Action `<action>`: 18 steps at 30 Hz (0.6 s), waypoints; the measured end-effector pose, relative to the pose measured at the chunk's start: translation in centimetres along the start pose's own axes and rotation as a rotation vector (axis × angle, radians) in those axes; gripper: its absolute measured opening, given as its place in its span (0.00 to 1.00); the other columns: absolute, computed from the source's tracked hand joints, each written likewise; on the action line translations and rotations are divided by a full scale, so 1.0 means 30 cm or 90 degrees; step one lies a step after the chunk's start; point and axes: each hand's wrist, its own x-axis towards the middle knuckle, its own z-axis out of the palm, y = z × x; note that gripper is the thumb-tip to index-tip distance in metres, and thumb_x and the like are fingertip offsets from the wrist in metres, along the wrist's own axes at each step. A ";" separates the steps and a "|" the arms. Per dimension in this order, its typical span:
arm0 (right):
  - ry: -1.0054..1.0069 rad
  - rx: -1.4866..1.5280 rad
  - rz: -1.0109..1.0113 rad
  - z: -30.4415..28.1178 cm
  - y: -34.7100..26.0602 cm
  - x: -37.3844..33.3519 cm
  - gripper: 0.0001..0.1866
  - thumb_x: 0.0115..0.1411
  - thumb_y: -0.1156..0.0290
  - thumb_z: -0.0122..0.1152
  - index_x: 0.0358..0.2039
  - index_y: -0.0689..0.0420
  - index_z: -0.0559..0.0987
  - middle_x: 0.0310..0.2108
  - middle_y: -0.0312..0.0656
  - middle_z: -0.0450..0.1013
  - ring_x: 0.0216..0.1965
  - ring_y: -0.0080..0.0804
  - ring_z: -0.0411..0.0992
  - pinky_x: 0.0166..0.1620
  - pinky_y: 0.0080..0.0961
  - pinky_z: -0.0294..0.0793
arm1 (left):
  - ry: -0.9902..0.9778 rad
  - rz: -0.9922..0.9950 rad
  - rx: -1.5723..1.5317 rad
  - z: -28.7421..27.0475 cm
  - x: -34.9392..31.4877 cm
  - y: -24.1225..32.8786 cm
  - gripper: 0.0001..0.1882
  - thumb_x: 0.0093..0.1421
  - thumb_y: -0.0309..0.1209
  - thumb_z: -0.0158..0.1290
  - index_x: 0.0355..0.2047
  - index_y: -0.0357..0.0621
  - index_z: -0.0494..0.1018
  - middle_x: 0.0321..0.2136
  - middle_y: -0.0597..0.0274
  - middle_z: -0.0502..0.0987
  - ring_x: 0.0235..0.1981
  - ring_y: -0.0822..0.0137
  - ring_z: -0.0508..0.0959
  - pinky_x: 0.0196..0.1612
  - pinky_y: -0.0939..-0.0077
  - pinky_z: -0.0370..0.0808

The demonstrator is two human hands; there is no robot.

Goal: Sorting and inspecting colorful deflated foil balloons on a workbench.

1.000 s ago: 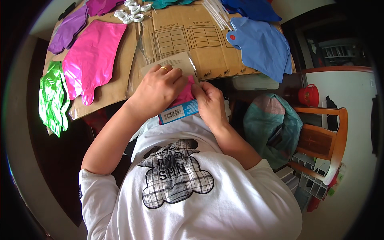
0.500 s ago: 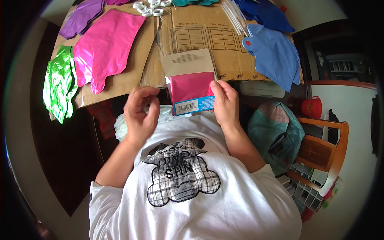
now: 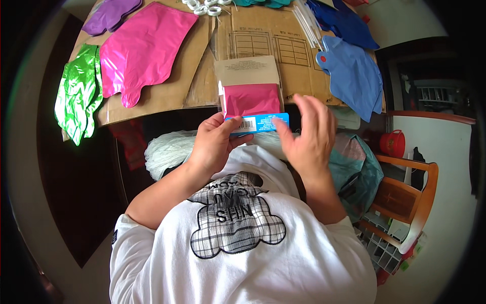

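A clear flat packet (image 3: 251, 99) holds a folded pink sheet, with a beige card at its far end and a blue barcode label (image 3: 263, 123) at its near end. My left hand (image 3: 212, 144) grips the packet's near left corner, thumb on top of the label and fingers beneath. Beside the near right corner, my right hand (image 3: 311, 134) is open with its fingers apart. Its thumb overlaps the label's right part; whether it touches cannot be told. The packet's far part lies over the edge of the cardboard-covered table (image 3: 202, 83).
Flat, deflated-looking foil balloons lie around: pink (image 3: 144, 48), green (image 3: 78, 93), purple (image 3: 111, 15) and light blue (image 3: 354, 73). White ribbon rolls (image 3: 207, 7) and thin white sticks (image 3: 307, 23) lie at the back. To the right stand a wooden chair (image 3: 400, 202) and a red bucket (image 3: 392, 143).
My left hand has moved right and taken hold of the packet's near left corner. My right hand has let go of the right edge and spread its fingers.
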 end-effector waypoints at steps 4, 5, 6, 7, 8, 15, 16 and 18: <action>-0.110 0.007 -0.290 0.019 -0.005 -0.004 0.19 0.53 0.69 0.60 0.45 0.64 0.76 0.46 0.51 0.72 0.49 0.48 0.71 0.52 0.42 0.70 | -0.024 0.014 0.020 -0.003 0.024 -0.009 0.12 0.66 0.30 0.46 0.48 0.42 0.70 0.42 0.59 0.78 0.42 0.64 0.79 0.47 0.62 0.79; -0.104 0.017 -0.297 0.060 0.015 -0.020 0.20 0.51 0.71 0.61 0.46 0.64 0.76 0.47 0.51 0.73 0.49 0.47 0.71 0.52 0.41 0.71 | -0.006 -0.014 -0.008 0.006 0.027 0.001 0.12 0.67 0.32 0.46 0.47 0.41 0.71 0.41 0.59 0.78 0.40 0.64 0.79 0.46 0.63 0.79; -0.096 0.028 -0.307 0.080 0.021 -0.015 0.21 0.50 0.73 0.62 0.46 0.64 0.77 0.48 0.50 0.73 0.50 0.46 0.72 0.51 0.41 0.71 | 0.013 -0.039 -0.036 0.023 0.027 0.025 0.12 0.68 0.34 0.45 0.45 0.41 0.71 0.39 0.58 0.78 0.38 0.65 0.80 0.45 0.65 0.79; -0.099 0.037 -0.317 0.082 0.029 -0.009 0.19 0.50 0.75 0.60 0.45 0.64 0.77 0.47 0.50 0.74 0.48 0.46 0.73 0.50 0.39 0.73 | 0.032 -0.063 -0.065 0.035 0.027 0.041 0.13 0.68 0.36 0.44 0.44 0.40 0.72 0.37 0.57 0.78 0.36 0.65 0.80 0.44 0.67 0.79; -0.102 0.045 -0.327 0.076 0.035 0.001 0.17 0.51 0.76 0.59 0.44 0.65 0.77 0.45 0.50 0.75 0.46 0.45 0.74 0.49 0.38 0.74 | 0.023 -0.059 -0.078 0.040 0.030 0.047 0.15 0.69 0.38 0.41 0.44 0.40 0.71 0.38 0.57 0.78 0.36 0.65 0.80 0.44 0.66 0.78; -0.119 0.127 -0.286 0.068 0.068 0.037 0.15 0.50 0.81 0.58 0.41 0.64 0.77 0.42 0.48 0.77 0.44 0.42 0.77 0.48 0.35 0.77 | 0.012 -0.014 -0.028 0.028 0.029 0.032 0.23 0.71 0.44 0.33 0.48 0.38 0.70 0.39 0.54 0.78 0.38 0.61 0.80 0.46 0.64 0.78; -0.118 0.134 -0.281 0.070 0.072 0.037 0.16 0.50 0.82 0.58 0.42 0.64 0.77 0.42 0.48 0.77 0.44 0.42 0.77 0.48 0.35 0.77 | 0.019 -0.003 -0.024 0.037 0.026 0.032 0.23 0.71 0.44 0.33 0.48 0.38 0.70 0.39 0.54 0.78 0.38 0.60 0.80 0.46 0.64 0.78; -0.106 0.176 -0.250 0.077 0.079 0.039 0.16 0.50 0.83 0.59 0.42 0.63 0.76 0.41 0.47 0.77 0.42 0.43 0.77 0.46 0.35 0.78 | 0.025 -0.004 -0.038 0.038 0.025 0.030 0.23 0.71 0.43 0.34 0.49 0.37 0.69 0.40 0.51 0.78 0.40 0.58 0.80 0.47 0.62 0.77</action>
